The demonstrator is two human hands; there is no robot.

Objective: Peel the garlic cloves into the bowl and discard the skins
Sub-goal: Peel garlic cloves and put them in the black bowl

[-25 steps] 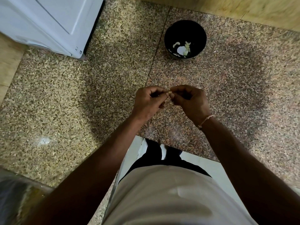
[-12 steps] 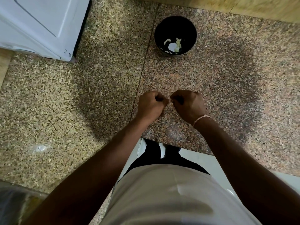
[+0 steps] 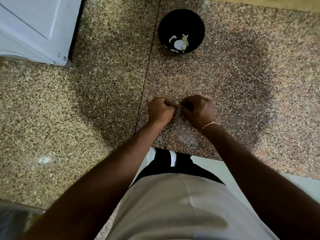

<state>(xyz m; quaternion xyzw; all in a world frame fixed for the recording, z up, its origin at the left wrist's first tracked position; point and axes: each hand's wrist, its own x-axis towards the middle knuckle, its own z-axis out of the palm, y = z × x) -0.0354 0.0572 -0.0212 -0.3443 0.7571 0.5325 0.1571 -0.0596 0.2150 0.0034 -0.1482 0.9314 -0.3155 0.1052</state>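
Hands (image 3: 161, 110) (image 3: 198, 110) now curled tighter, knuckles up, pinching something tiny between them, likely a garlic clove (image 3: 178, 106); peeling underway, bowl (image 3: 181, 15) ahead.

Speckled granite countertop (image 3: 86, 118), a white appliance (image 3: 34, 28) far left, perhaps wood panelling (image 3: 277, 4) behind.

Two hands work at the near centre, the left hand (image 3: 161, 110) and the right hand (image 3: 199, 110). One black bowl (image 3: 181, 16) stands far, right of centre, holding several pale garlic pieces (image 3: 180, 42), too clumped to count. One white appliance (image 3: 34, 26) sits far left. One bracelet (image 3: 209, 125) circles the right wrist.
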